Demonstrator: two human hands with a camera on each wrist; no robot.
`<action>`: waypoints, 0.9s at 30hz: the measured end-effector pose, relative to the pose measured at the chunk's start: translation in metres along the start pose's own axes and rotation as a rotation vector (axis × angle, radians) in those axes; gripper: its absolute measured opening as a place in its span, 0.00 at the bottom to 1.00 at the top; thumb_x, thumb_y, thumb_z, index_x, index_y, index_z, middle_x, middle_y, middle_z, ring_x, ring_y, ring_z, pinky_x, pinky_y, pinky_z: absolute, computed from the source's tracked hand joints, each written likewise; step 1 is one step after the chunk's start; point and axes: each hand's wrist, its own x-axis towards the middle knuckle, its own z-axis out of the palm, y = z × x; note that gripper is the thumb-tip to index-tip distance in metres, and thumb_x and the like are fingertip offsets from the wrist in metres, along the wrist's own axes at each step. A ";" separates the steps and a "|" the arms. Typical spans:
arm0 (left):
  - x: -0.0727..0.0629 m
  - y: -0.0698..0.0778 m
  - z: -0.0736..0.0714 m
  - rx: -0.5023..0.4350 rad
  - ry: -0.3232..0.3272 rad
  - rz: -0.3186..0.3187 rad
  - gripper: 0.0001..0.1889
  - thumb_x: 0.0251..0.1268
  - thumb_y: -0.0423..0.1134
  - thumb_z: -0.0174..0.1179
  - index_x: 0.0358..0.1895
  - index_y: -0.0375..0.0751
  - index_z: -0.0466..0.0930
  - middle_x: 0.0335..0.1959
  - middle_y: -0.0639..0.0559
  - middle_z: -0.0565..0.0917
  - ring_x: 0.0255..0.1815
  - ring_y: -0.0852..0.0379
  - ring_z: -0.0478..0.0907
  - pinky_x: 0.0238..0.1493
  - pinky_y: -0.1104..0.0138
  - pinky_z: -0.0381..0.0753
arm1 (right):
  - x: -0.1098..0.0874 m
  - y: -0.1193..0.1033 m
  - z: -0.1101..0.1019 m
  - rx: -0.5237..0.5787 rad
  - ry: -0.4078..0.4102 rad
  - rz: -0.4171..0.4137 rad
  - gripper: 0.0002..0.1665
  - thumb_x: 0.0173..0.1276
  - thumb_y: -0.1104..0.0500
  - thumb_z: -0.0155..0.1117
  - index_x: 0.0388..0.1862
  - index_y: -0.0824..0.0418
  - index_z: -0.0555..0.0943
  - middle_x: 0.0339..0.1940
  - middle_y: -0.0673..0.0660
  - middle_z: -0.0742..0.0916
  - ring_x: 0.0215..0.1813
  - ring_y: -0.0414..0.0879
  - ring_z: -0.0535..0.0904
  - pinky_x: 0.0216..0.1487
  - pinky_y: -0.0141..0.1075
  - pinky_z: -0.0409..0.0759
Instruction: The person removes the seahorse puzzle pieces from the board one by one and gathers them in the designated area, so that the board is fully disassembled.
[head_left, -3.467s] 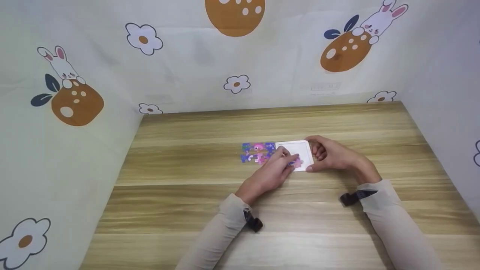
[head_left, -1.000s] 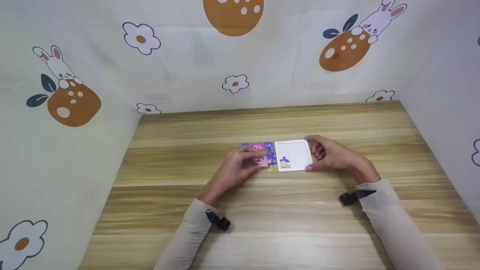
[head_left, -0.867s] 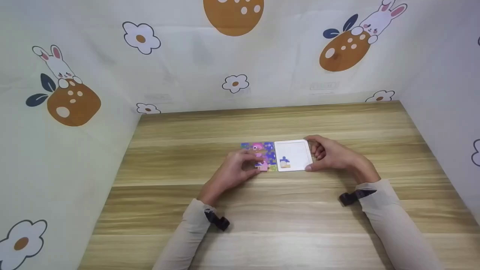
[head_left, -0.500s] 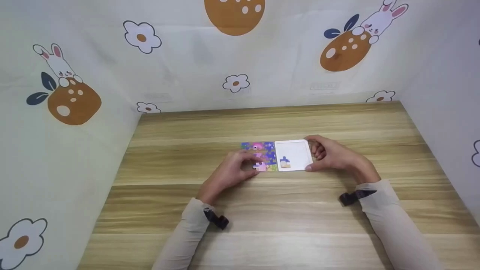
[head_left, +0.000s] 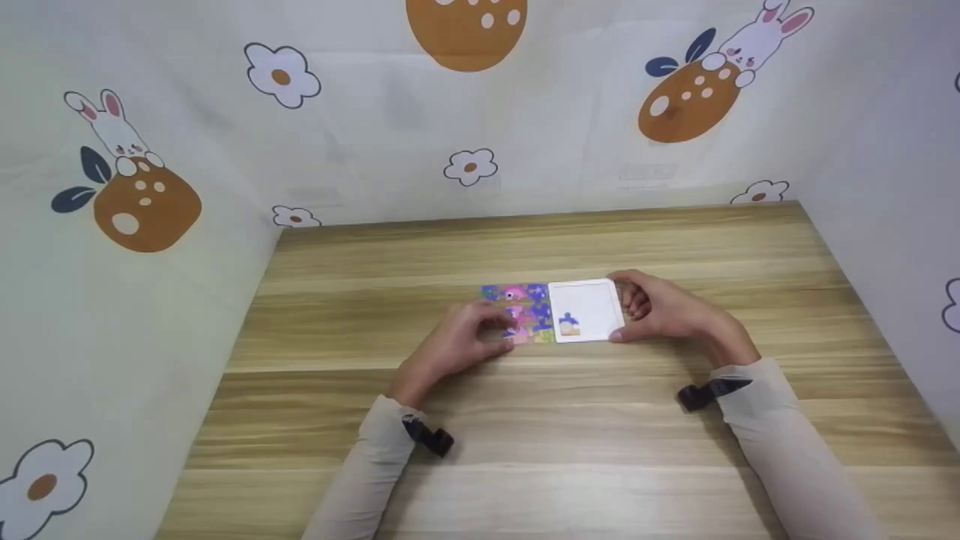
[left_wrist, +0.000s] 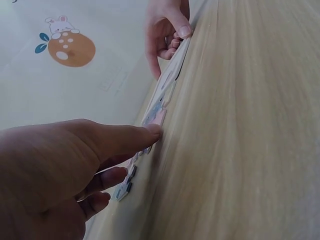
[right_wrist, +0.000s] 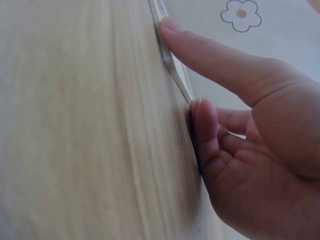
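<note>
In the head view my left hand (head_left: 454, 341) pinches a pink jigsaw piece (head_left: 519, 336) at the lower edge of a group of jigsaw pieces (head_left: 538, 294) in purple, pink and green. The left wrist view has the thumb at that pink piece (left_wrist: 160, 117), low over the table. A white square puzzle tray (head_left: 596, 304) lies directly right of the group. One blue and tan piece (head_left: 570, 325) sits in its lower left corner. My right hand (head_left: 664, 306) grips the tray's right side, thumb at the near corner and forefinger at the far one.
The wood-grain table (head_left: 585, 442) runs out to pale cloth walls (head_left: 375, 135) printed with rabbits and flowers at the back and sides. Dark cameras are strapped at both wrists, over light sleeves (head_left: 780, 427).
My left hand has moved left off the tray with the pink piece, then lowered it toward the near row of the group. My right hand keeps its grip on the tray.
</note>
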 end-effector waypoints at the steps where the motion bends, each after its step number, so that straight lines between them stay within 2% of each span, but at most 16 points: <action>1: 0.001 0.002 0.000 -0.002 0.001 -0.002 0.16 0.67 0.42 0.77 0.55 0.44 0.92 0.53 0.51 0.92 0.60 0.52 0.86 0.68 0.56 0.83 | 0.000 -0.001 0.000 0.000 0.001 -0.002 0.60 0.56 0.56 0.90 0.82 0.63 0.66 0.50 0.61 0.80 0.50 0.49 0.75 0.51 0.27 0.78; 5: 0.007 0.012 0.003 -0.023 0.000 0.011 0.15 0.68 0.41 0.76 0.56 0.45 0.92 0.53 0.52 0.92 0.58 0.53 0.86 0.66 0.58 0.85 | -0.001 -0.001 0.000 0.005 -0.001 -0.012 0.59 0.57 0.58 0.89 0.82 0.65 0.66 0.49 0.61 0.80 0.49 0.50 0.75 0.50 0.27 0.78; 10: 0.024 0.030 0.014 -0.011 -0.018 0.087 0.14 0.69 0.37 0.73 0.55 0.42 0.91 0.50 0.47 0.91 0.53 0.50 0.86 0.59 0.58 0.85 | -0.001 -0.003 0.000 0.010 0.000 -0.018 0.59 0.56 0.59 0.89 0.82 0.64 0.67 0.49 0.61 0.80 0.49 0.50 0.76 0.49 0.27 0.79; 15: 0.045 0.044 0.028 0.048 -0.054 0.118 0.16 0.71 0.39 0.72 0.59 0.41 0.90 0.53 0.48 0.92 0.56 0.49 0.85 0.64 0.58 0.82 | -0.001 -0.004 0.000 -0.003 -0.001 -0.035 0.58 0.57 0.58 0.89 0.82 0.66 0.66 0.49 0.62 0.81 0.49 0.50 0.77 0.49 0.28 0.80; 21: 0.059 0.054 0.041 0.114 -0.072 0.103 0.18 0.73 0.42 0.71 0.62 0.42 0.88 0.59 0.47 0.90 0.64 0.51 0.85 0.71 0.62 0.81 | -0.001 -0.008 0.000 -0.016 0.010 -0.039 0.55 0.61 0.58 0.87 0.81 0.68 0.67 0.50 0.63 0.81 0.50 0.51 0.79 0.52 0.30 0.82; 27: 0.062 0.058 0.047 0.143 -0.068 0.071 0.18 0.73 0.41 0.71 0.62 0.42 0.89 0.60 0.47 0.89 0.67 0.50 0.83 0.73 0.62 0.80 | 0.000 -0.012 0.000 -0.056 0.099 -0.062 0.44 0.66 0.61 0.82 0.76 0.73 0.72 0.56 0.68 0.85 0.49 0.52 0.85 0.51 0.29 0.85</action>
